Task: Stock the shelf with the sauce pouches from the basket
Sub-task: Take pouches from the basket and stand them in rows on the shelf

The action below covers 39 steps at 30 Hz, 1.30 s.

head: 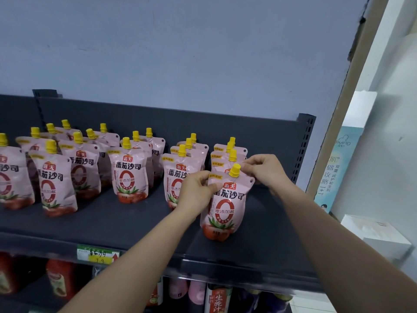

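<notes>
My left forearm and right forearm come up from the bottom of the view and cross the front lip of the dark shelf. Between my hands stands the front pouch, upright on the shelf board at the head of the rightmost column, its base fairly close to the front edge. My left hand pinches its top left corner with curled fingers. My right hand pinches the top right corner, just beside the yellow cap.

Directly behind it, more pouches line up toward the back panel. The neighbouring column stands to the left, partly behind my left hand, with a narrow gap between the two columns. Farther left, other stocked pouches run in uneven columns to the frame edge, with a wide strip of bare board in front of them.

To the right of the front pouch, bare board runs to the slotted upright at the shelf's end. A price label sits on the front lip, with bottles on the lower shelf below it. White boxes stand past the upright.
</notes>
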Each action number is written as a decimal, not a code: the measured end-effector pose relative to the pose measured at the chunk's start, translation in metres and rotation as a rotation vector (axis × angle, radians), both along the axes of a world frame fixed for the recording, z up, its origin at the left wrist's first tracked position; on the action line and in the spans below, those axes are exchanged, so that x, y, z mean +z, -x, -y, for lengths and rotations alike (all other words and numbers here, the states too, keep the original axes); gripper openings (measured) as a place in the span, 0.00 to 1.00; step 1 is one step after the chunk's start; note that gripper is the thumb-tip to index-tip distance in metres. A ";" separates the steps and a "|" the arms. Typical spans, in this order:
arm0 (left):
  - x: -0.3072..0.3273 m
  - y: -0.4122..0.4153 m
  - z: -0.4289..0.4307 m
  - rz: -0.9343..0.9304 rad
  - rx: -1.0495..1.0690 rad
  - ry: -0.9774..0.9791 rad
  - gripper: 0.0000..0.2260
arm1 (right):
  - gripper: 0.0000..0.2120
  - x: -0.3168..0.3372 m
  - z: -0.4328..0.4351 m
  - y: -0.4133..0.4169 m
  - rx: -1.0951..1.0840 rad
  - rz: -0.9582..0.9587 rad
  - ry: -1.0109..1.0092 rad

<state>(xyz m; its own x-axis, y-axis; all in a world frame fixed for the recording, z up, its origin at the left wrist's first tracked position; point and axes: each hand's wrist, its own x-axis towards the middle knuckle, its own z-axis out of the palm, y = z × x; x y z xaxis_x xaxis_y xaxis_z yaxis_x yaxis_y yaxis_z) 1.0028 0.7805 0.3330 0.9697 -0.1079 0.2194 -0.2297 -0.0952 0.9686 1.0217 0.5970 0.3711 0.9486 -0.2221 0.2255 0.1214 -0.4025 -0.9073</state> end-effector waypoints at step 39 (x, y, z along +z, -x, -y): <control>0.011 -0.001 -0.004 0.021 0.119 -0.260 0.09 | 0.13 -0.004 0.003 0.025 -0.198 0.221 0.220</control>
<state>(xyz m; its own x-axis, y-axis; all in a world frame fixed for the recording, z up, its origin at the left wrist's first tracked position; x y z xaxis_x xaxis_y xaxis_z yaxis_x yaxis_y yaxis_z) 1.0038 0.7846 0.3440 0.9745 -0.0487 0.2190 -0.2213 -0.3670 0.9035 0.9964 0.5943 0.3676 0.8150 -0.3200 0.4831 0.2053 -0.6201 -0.7572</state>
